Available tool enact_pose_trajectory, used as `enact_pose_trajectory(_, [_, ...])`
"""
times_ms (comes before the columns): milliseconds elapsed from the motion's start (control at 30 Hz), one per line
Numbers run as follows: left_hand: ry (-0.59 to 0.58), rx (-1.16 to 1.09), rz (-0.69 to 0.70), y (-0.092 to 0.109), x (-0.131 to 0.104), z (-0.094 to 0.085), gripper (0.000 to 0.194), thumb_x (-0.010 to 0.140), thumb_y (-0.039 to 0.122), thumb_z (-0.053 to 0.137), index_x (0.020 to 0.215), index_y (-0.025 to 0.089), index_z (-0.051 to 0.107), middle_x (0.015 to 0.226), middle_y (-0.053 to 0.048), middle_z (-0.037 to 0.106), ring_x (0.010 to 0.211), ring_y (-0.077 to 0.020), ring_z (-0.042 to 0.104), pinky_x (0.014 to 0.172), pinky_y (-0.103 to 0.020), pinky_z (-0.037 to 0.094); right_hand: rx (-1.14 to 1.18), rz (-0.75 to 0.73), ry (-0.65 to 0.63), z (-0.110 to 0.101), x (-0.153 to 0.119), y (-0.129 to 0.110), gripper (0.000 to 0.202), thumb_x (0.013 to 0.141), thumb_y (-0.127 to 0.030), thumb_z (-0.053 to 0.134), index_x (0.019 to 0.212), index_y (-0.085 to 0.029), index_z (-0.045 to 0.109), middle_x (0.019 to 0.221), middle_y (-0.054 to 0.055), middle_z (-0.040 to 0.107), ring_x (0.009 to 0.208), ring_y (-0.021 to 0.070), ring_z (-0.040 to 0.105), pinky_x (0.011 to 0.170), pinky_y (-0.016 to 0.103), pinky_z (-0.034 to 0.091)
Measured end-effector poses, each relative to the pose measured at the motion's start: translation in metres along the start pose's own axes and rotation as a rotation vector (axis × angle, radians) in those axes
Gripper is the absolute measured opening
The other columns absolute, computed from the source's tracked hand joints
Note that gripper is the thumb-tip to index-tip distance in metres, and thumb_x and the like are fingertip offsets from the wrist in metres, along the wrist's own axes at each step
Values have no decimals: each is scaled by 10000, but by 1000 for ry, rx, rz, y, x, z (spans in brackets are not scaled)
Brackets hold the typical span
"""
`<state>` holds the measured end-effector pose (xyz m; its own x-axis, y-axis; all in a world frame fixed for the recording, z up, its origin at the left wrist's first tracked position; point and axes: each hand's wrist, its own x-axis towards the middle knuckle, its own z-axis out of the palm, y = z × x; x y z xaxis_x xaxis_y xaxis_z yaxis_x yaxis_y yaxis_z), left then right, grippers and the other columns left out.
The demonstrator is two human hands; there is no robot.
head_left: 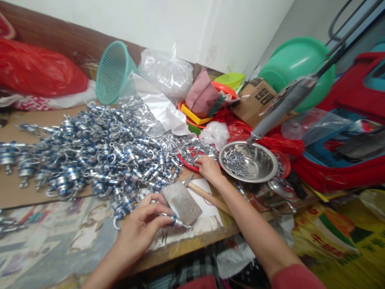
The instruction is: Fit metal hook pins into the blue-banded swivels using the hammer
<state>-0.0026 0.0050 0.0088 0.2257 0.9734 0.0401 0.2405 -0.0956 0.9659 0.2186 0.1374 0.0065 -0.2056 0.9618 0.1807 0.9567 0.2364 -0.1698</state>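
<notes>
My left hand (147, 224) pinches a silver-and-blue metal fitting (177, 220) between thumb and fingers, its looped end pointing right. Close beside the fitting lies a grey metal block (183, 202) on pale paper. My right hand (208, 167) reaches over a red plate (190, 163) of small shiny metal parts; its fingertips are drawn together, and what they grip is too small to make out. A hammer (210, 197) with a wooden handle lies between block and right forearm. To the left spreads a big heap of similar blue-and-silver fittings (99, 148).
A steel bowl (266, 168) holding metal pins stands right of the red plate, with a grey-handled lever (279, 104) slanting above it. Behind are a green mesh basket (112, 74), plastic bags (167, 74), a cardboard box (255, 100) and a green basin (303, 60).
</notes>
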Motion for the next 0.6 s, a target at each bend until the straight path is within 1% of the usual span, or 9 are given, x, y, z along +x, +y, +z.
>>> enact_pose_trajectory(67, [-12, -18, 14, 0, -1, 1, 107, 722, 247, 594, 679, 238, 691, 836, -32, 589, 829, -193, 565, 754, -276, 418, -20, 13, -2, 3, 7, 4, 169, 786, -178, 520, 822, -205, 683, 845, 49, 636, 821, 171, 568, 710, 240, 395])
enact_pose_trajectory(167, [-15, -29, 4, 0, -3, 2, 99, 716, 233, 603, 687, 232, 698, 817, -36, 616, 812, -195, 576, 751, -281, 419, -42, 31, 25, 3, 5, 11, 242, 835, -161, 440, 922, -200, 662, 908, 59, 626, 874, 168, 560, 742, 240, 389])
enact_pose_trajectory(267, [25, -15, -12, 1, -3, 4, 101, 707, 255, 614, 702, 239, 714, 829, -42, 640, 815, -206, 587, 755, -301, 428, -49, 54, 51, 2, -1, 16, 292, 875, -170, 371, 1017, -175, 626, 954, 72, 614, 918, 159, 550, 785, 239, 384])
enact_pose_trajectory(333, [54, -14, -24, 3, -2, 6, 102, 694, 268, 623, 693, 244, 722, 826, -42, 664, 823, -219, 597, 768, -321, 437, -50, 65, 50, 2, -3, 18, 280, 879, -217, 390, 1043, -174, 613, 967, 69, 612, 925, 156, 550, 795, 237, 386])
enact_pose_trajectory(400, [98, -17, -42, 5, -1, 9, 92, 673, 266, 636, 676, 247, 726, 812, -38, 692, 830, -231, 608, 796, -343, 442, -52, 65, 33, 2, -1, 16, 258, 853, -296, 459, 1029, -203, 622, 966, 56, 614, 932, 163, 550, 792, 242, 392])
enact_pose_trajectory(467, [146, -18, -59, 6, 0, 11, 83, 651, 260, 648, 671, 251, 728, 794, -34, 714, 822, -238, 622, 813, -357, 449, -54, 67, 11, 2, 2, 12, 231, 807, -348, 530, 972, -238, 648, 947, 41, 624, 922, 173, 556, 771, 247, 399])
enact_pose_trajectory(533, [164, -15, -72, 7, 0, 12, 85, 637, 259, 657, 679, 256, 731, 782, -29, 726, 800, -238, 636, 800, -357, 467, -53, 78, -4, 4, 7, 7, 180, 786, -340, 558, 888, -246, 673, 907, 39, 637, 884, 182, 570, 734, 255, 406])
enact_pose_trajectory(600, [161, -9, -87, 8, -2, 12, 86, 632, 265, 663, 682, 258, 732, 771, -24, 734, 780, -238, 648, 779, -353, 485, -44, 91, -1, 4, 10, 3, 156, 793, -305, 548, 814, -230, 683, 870, 48, 647, 844, 189, 582, 705, 264, 408])
